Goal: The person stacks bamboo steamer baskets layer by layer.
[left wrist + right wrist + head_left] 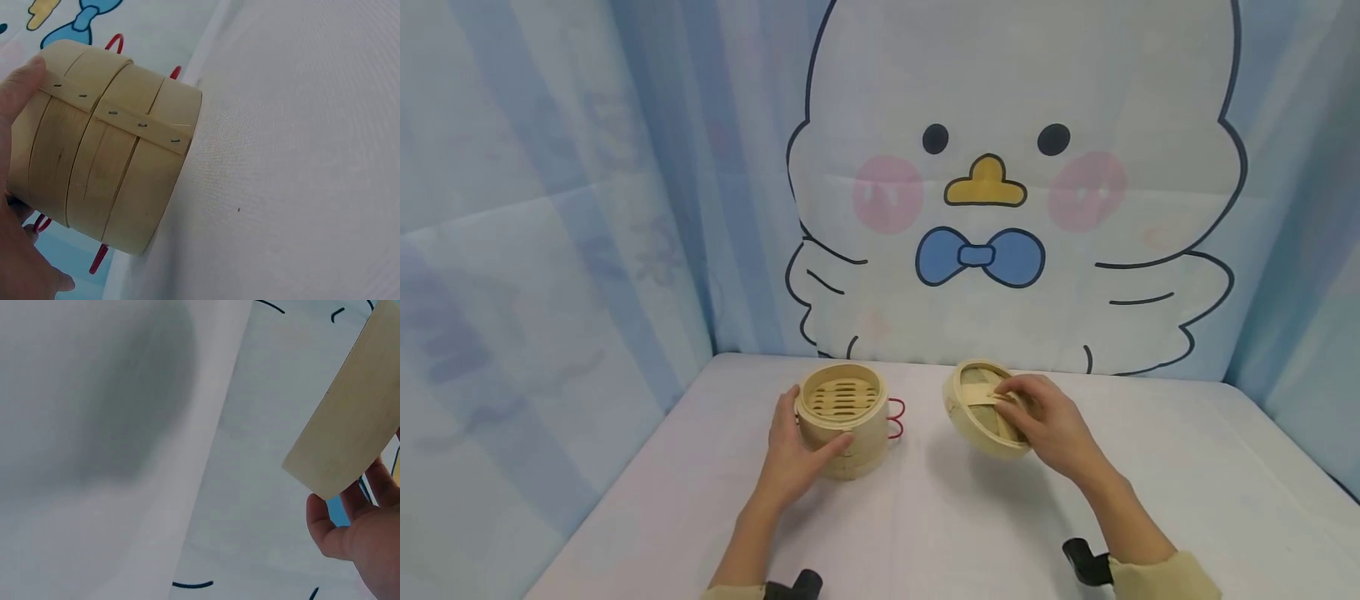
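Observation:
On the table stands a stacked bamboo steamer, its slatted top tier uncovered and red loops at its side. My left hand grips it from the left, thumb at the front and fingers behind. The left wrist view shows the stapled bamboo bands of the steamer and the thumb over its upper edge. Held up at the right, tilted, is the round bamboo lid. My right hand pinches the strap across its top. In the right wrist view the lid's side wall shows beside the curled fingers.
A white cloth covers the table, with the lid's shadow on it. Behind hangs a curtain printed with a cartoon bird, and another blue curtain runs along the left. Black wrist mounts sit on both forearms.

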A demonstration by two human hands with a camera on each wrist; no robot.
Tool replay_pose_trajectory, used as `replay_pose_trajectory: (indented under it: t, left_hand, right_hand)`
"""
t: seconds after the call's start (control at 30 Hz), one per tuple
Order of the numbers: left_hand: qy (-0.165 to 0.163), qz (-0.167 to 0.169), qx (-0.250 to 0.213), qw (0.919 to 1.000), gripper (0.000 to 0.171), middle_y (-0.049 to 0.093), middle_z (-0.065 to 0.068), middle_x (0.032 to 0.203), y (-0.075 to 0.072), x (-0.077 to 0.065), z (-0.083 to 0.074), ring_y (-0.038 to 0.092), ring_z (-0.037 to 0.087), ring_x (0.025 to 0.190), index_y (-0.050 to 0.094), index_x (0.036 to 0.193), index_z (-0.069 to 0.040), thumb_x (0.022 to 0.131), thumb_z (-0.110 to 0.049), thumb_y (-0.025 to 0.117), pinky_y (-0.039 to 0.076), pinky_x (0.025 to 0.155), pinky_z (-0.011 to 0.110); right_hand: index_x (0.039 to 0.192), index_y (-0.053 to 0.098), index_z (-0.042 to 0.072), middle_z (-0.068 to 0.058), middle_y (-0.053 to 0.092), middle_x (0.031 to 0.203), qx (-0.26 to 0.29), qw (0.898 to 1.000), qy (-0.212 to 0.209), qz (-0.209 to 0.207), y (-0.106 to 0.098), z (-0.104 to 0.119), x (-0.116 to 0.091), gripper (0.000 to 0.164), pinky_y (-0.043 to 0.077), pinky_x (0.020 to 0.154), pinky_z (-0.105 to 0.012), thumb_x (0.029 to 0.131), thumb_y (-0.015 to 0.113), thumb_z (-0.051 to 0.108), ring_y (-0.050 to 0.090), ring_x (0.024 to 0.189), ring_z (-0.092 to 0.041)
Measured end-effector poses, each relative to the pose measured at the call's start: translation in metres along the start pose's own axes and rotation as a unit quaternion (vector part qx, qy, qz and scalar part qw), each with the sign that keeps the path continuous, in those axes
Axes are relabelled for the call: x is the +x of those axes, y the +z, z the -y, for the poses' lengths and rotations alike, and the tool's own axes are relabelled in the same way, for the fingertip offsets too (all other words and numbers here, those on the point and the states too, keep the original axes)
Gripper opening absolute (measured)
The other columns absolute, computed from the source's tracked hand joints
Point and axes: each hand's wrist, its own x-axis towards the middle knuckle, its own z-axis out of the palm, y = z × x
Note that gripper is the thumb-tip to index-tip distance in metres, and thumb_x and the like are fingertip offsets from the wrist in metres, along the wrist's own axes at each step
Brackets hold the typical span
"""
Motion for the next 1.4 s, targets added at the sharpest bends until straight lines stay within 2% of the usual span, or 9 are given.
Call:
replay_pose_trajectory:
  t: [0.23, 0.57, 0.8, 1.03, 1.27, 1.4]
  left_hand:
    - [0.001, -0.005, 0.003, 1.0000, 0.111, 0.019, 0.016, 0.163, 0.001, 0.002, 0.002, 0.016, 0.039, 0.150, 0.014, 0.159, -0.011, 0.081, -0.048, 0.083, 0.018, 0.117, 0.062]
    - [-0.009, -0.005, -0.008, 0.9999, 0.112, 0.017, 0.017, 0.164, 0.000, 0.000, 0.000, 0.016, 0.039, 0.150, 0.013, 0.160, -0.011, 0.081, -0.050, 0.082, 0.020, 0.116, 0.063]
    - [0.016, -0.012, -0.025, 0.9995, 0.108, 0.022, 0.021, 0.161, -0.002, 0.000, 0.001, 0.021, 0.043, 0.147, 0.017, 0.159, -0.007, 0.082, -0.048, 0.081, 0.022, 0.114, 0.065]
    - [0.024, -0.015, -0.037, 0.9989, 0.108, 0.024, 0.020, 0.161, -0.001, 0.001, 0.003, 0.023, 0.041, 0.147, 0.018, 0.158, -0.007, 0.081, -0.047, 0.083, 0.023, 0.115, 0.063]
    - [0.018, -0.013, -0.041, 0.9989, 0.109, 0.024, 0.019, 0.161, 0.000, 0.002, 0.003, 0.022, 0.040, 0.148, 0.018, 0.158, -0.007, 0.081, -0.048, 0.083, 0.022, 0.116, 0.062]
    - [0.016, -0.011, -0.041, 0.9990, 0.109, 0.025, 0.018, 0.160, -0.001, 0.003, 0.003, 0.022, 0.039, 0.148, 0.018, 0.158, -0.008, 0.081, -0.049, 0.082, 0.022, 0.116, 0.062]
  right_hand:
    - [0.112, 0.067, 0.004, -0.016, 0.060, 0.121, 0.023, 0.999, -0.034, -0.006, 0.023, 0.013, 0.012, 0.017, 0.044, 0.104, -0.057, 0.095, 0.070, 0.005, 0.054, 0.121, -0.037]
    - [0.110, 0.069, 0.006, -0.014, 0.062, 0.119, 0.049, 0.998, -0.047, -0.010, 0.047, 0.030, 0.024, 0.017, 0.043, 0.105, -0.057, 0.094, 0.072, 0.007, 0.054, 0.120, -0.035]
    - [0.108, 0.069, 0.007, -0.013, 0.062, 0.116, 0.056, 0.996, -0.067, -0.001, 0.060, 0.042, 0.035, 0.016, 0.046, 0.101, -0.056, 0.093, 0.073, 0.009, 0.056, 0.116, -0.033]
    - [0.106, 0.069, 0.005, -0.013, 0.063, 0.112, 0.060, 0.994, -0.095, -0.002, 0.071, 0.053, 0.045, 0.014, 0.047, 0.098, -0.055, 0.093, 0.073, 0.006, 0.057, 0.112, -0.033]
    - [0.108, 0.069, 0.006, -0.013, 0.062, 0.115, 0.073, 0.994, -0.072, 0.021, 0.078, 0.066, 0.054, 0.015, 0.046, 0.102, -0.053, 0.094, 0.072, 0.009, 0.056, 0.114, -0.032]
    - [0.108, 0.069, 0.006, -0.013, 0.062, 0.117, 0.070, 0.994, -0.075, 0.026, 0.082, 0.071, 0.058, 0.015, 0.045, 0.104, -0.053, 0.094, 0.073, 0.010, 0.055, 0.116, -0.032]
